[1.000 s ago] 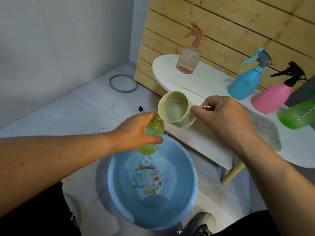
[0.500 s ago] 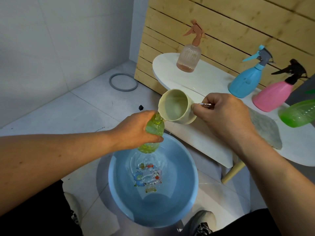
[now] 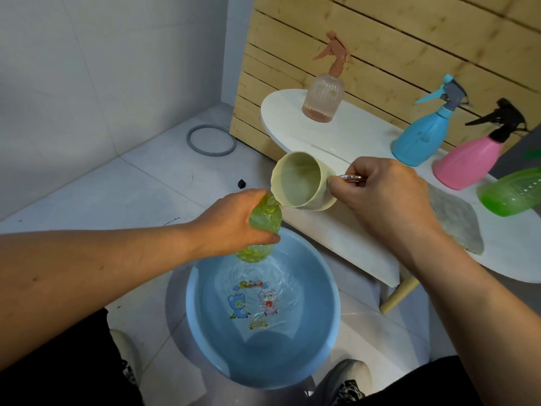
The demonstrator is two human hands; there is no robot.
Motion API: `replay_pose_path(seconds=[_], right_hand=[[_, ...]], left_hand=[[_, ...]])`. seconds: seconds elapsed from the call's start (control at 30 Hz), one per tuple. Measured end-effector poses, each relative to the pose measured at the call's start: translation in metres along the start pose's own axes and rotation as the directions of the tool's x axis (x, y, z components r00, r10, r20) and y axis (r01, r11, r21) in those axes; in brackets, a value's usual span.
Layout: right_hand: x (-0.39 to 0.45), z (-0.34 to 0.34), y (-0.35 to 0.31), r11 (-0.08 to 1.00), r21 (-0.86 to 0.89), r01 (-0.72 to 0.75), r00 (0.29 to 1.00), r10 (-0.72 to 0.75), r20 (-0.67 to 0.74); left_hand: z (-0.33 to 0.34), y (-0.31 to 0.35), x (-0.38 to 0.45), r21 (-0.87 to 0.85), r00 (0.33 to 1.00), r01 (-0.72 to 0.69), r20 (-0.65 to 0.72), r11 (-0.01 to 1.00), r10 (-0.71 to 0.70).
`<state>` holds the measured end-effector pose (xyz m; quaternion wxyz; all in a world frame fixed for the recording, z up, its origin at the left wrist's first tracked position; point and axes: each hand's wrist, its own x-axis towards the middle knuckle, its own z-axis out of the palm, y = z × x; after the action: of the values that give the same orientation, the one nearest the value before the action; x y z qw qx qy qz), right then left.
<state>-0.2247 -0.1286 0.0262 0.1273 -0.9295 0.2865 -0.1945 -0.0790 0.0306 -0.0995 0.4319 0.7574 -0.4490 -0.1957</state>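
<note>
My left hand [image 3: 234, 224] grips a small green bottle [image 3: 260, 230] without a cap, held over the blue basin [image 3: 328, 312]. My right hand [image 3: 383, 197] holds the metal handle of a cream cup [image 3: 301, 180], tipped with its lip touching the bottle's mouth. The basin stands on the floor with rippling water and cartoon stickers on its bottom.
A white oval table [image 3: 351, 136] carries a clear pink spray bottle [image 3: 323, 95], a blue one [image 3: 424, 133], a pink one [image 3: 468, 159], a green bottle [image 3: 512, 191] and a grey cloth [image 3: 456, 224]. A grey ring [image 3: 211, 140] lies on the floor tiles. My shoes sit beside the basin.
The cup has tipped a little further toward the bottle's mouth. Ripples in the basin water have shifted. Both hands stay in about the same place.
</note>
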Motion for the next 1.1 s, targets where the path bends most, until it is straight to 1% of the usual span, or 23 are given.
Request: replay_pose_path(seconds=[0.33, 0.53, 0.6, 0.67, 0.73, 0.8, 0.97, 1.03, 1.1], right_hand=[[0.0, 0.0, 0.0, 0.998, -0.047, 0.042, 0.999, -0.043, -0.022], [0.0, 0.0, 0.0, 0.998, -0.05, 0.027, 1.0, -0.028, -0.012], [0.002, 0.002, 0.003, 0.999, 0.02, -0.037, 0.999, 0.036, 0.027], [0.006, 0.003, 0.008, 0.971, 0.173, -0.168, 0.982, 0.15, 0.112], [0.008, 0.005, 0.015, 0.9, 0.306, -0.31, 0.943, 0.249, 0.223], [0.01, 0.009, 0.022, 0.826, 0.389, -0.407, 0.903, 0.299, 0.309], [0.017, 0.024, 0.04, 0.737, 0.399, -0.546, 0.822, 0.38, 0.424], [0.019, 0.032, 0.048, 0.698, 0.435, -0.569, 0.806, 0.367, 0.464], [0.018, 0.04, 0.056, 0.703, 0.433, -0.564, 0.805, 0.353, 0.476]], left_hand=[[0.0, 0.002, -0.001, 0.013, 1.0, 0.0, -0.009, 1.0, 0.0], [-0.001, 0.003, -0.001, 0.01, 1.0, -0.003, -0.008, 1.0, 0.003], [-0.001, 0.003, -0.001, 0.015, 1.0, -0.003, -0.011, 1.0, 0.003], [-0.002, 0.004, -0.001, 0.031, 1.0, 0.001, -0.021, 1.0, -0.001], [-0.003, 0.005, -0.001, 0.032, 1.0, -0.006, -0.025, 0.999, 0.006], [-0.004, 0.005, -0.001, 0.035, 1.0, -0.008, -0.026, 0.999, 0.009], [-0.005, 0.005, -0.002, 0.018, 0.999, 0.006, -0.046, 1.0, -0.005], [-0.006, 0.006, -0.001, 0.009, 0.999, 0.005, -0.051, 1.0, -0.005], [-0.006, 0.007, 0.0, 0.008, 0.998, 0.003, -0.069, 1.0, -0.003]])
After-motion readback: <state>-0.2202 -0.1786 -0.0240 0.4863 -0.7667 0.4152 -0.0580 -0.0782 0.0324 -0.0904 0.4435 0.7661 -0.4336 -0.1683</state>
